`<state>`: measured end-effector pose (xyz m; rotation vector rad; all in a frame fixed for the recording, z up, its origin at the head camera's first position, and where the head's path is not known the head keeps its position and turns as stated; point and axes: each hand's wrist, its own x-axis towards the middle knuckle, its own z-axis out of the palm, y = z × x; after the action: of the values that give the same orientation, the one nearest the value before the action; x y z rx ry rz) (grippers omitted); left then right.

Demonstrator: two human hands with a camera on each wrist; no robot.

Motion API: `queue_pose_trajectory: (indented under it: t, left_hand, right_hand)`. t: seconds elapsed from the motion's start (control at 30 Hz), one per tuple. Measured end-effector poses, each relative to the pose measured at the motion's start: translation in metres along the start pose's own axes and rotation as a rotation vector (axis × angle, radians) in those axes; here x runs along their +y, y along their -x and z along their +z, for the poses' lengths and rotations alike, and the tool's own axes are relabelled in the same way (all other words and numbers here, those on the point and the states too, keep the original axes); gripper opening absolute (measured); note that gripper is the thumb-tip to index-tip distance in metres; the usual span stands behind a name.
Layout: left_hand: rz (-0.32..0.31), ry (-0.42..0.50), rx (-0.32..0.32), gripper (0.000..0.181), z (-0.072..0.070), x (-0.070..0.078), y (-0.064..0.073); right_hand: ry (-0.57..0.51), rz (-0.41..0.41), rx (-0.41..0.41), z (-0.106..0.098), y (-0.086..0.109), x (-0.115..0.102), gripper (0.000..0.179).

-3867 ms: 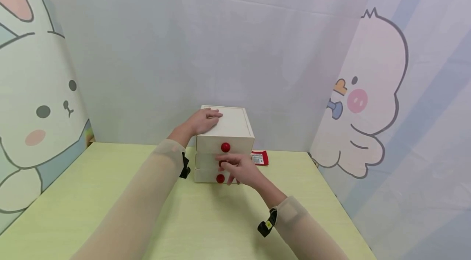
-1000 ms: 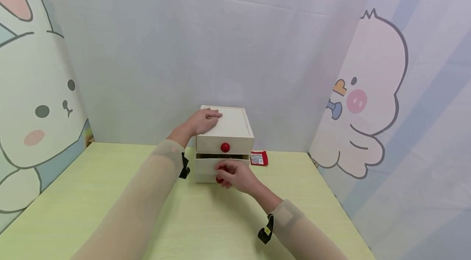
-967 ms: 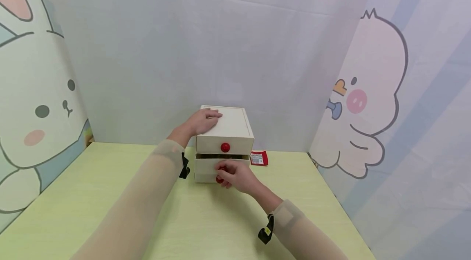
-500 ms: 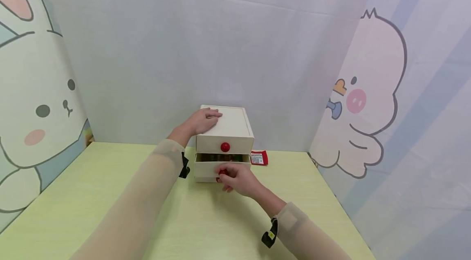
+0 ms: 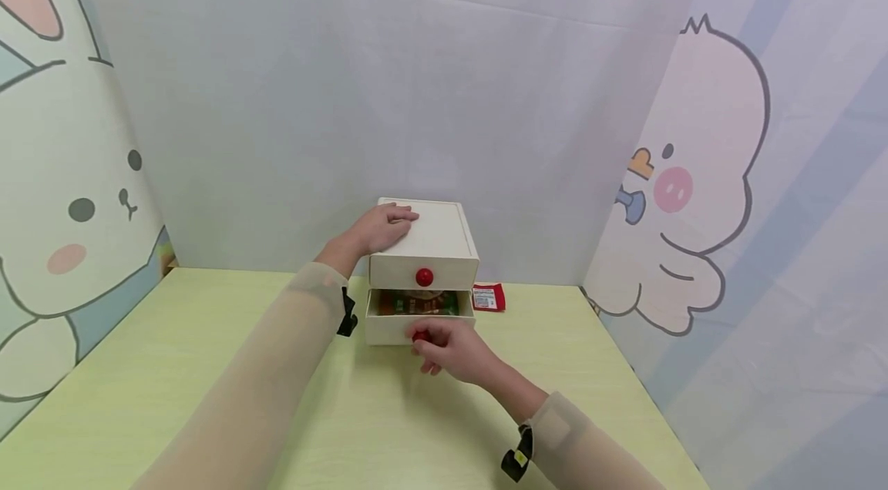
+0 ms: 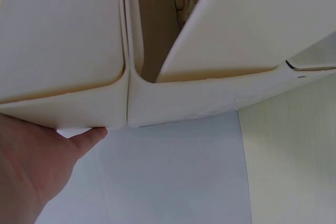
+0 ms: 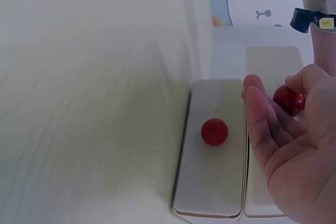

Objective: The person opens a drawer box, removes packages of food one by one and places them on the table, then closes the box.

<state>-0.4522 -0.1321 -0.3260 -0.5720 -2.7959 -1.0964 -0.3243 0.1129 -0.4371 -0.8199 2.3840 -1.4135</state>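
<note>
A white chest of small drawers (image 5: 444, 239) stands against the back curtain. My left hand (image 5: 381, 228) lies on its top with fingers extended; in the left wrist view the thumb (image 6: 89, 140) touches its edge. My right hand (image 5: 458, 351) pinches the red knob (image 7: 289, 100) of the middle drawer (image 5: 385, 330), which is pulled partway out. Inside that drawer sits a packet (image 5: 419, 303) with a dark green and brown print. The top drawer, with its red knob (image 5: 424, 276), is closed. The bottom drawer's red knob (image 7: 214, 131) shows in the right wrist view.
A small red packet (image 5: 489, 297) with a white label lies on the table right of the chest. The pale yellow-green table (image 5: 368, 428) spreads in front. A printed curtain (image 5: 277, 128) hangs behind and at both sides.
The right hand first reached the middle knob, then drew that drawer toward the person, uncovering the packet inside. The left hand has stayed on the chest's top.
</note>
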Motion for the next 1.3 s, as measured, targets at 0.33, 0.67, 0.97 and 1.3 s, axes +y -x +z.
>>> queue_pose_trajectory:
  t: [0.33, 0.67, 0.97, 1.3]
  left_hand:
    - [0.004, 0.003, 0.009, 0.049, 0.000, 0.000, 0.003]
    - [-0.010, 0.008, 0.002, 0.049, 0.001, 0.001, 0.003]
    - [0.006, -0.002, 0.007, 0.049, 0.002, -0.001, 0.000]
    - [0.010, 0.007, 0.008, 0.050, 0.001, 0.000, 0.000]
  right_hand:
    - [-0.013, -0.007, 0.007, 0.006, 0.008, 0.001, 0.020]
    - [-0.003, 0.001, 0.003, 0.007, 0.013, 0.000, 0.020]
    - [-0.006, 0.000, 0.000, 0.007, 0.017, 0.000, 0.019]
    - [-0.018, 0.011, -0.021, 0.008, 0.023, -0.003, 0.021]
